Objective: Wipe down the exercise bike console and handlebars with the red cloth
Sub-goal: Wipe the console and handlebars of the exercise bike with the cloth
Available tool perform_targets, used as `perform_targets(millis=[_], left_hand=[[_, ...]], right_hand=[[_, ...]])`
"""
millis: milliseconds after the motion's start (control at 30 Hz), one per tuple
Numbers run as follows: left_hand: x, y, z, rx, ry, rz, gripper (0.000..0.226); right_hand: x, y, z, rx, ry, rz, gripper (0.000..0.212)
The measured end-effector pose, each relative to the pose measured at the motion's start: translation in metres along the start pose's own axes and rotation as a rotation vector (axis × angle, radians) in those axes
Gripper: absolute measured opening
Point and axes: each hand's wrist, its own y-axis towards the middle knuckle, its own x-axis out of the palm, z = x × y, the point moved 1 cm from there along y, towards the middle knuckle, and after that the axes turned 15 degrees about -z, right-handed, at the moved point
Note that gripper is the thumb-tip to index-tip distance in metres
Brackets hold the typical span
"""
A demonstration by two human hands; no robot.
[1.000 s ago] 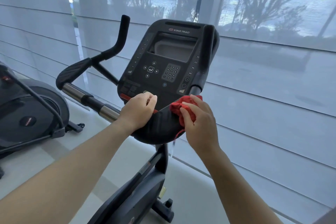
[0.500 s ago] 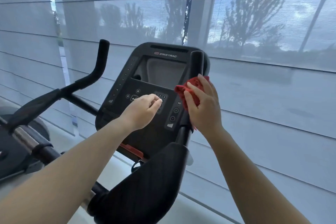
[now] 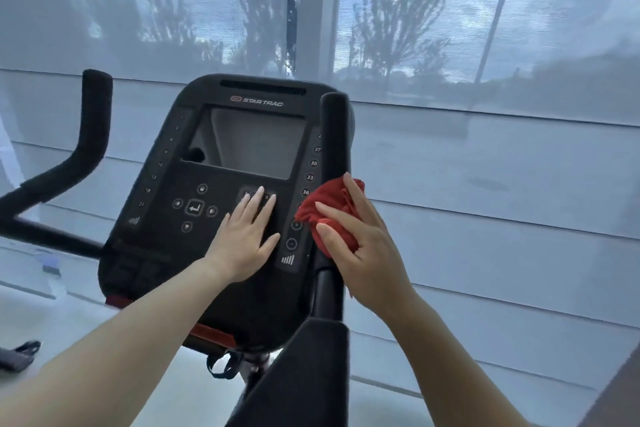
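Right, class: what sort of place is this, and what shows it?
Probably a gym or fitness room: an exercise bike console marked Star Trac, padded handlebars on both sides, and a red cloth held against the right one.

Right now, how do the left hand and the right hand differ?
The left hand lies flat, fingers straight, on the console; the right hand curls its fingers round the red cloth. The left hand holds nothing; the right hand presses the red cloth against the handlebar. The left hand sits on the console's button face; the right hand sits beside its right edge. Both are bare and at about the same height.
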Motion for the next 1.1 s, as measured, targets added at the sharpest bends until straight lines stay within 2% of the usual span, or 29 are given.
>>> perform_targets(millis=[233,400,500,667,867,1000,1100], left_hand=[[0.016,0.003,0.000,-0.002,-0.058,0.033,0.067],[0.013,0.001,-0.001,0.021,-0.076,0.022,0.067],[0.012,0.000,-0.001,0.026,-0.070,0.017,0.067],[0.012,-0.001,-0.003,0.033,-0.062,0.009,0.067],[0.011,-0.001,-0.004,0.037,-0.057,-0.009,0.066],[0.010,-0.001,-0.004,0.037,-0.058,-0.010,0.066],[0.009,-0.002,-0.005,0.045,-0.060,-0.021,0.066]], right_hand=[[0.006,-0.017,-0.017,0.129,-0.026,-0.002,0.042],[0.004,-0.011,-0.025,0.247,-0.007,-0.012,0.063],[0.004,-0.016,-0.030,0.304,-0.081,-0.052,0.057],[0.003,-0.008,-0.033,0.351,-0.058,-0.033,0.053],[0.006,-0.025,-0.039,0.317,0.004,0.008,0.043],[0.006,-0.021,-0.034,0.298,0.021,-0.014,0.045],[0.005,-0.019,-0.035,0.301,0.073,0.125,0.036]])
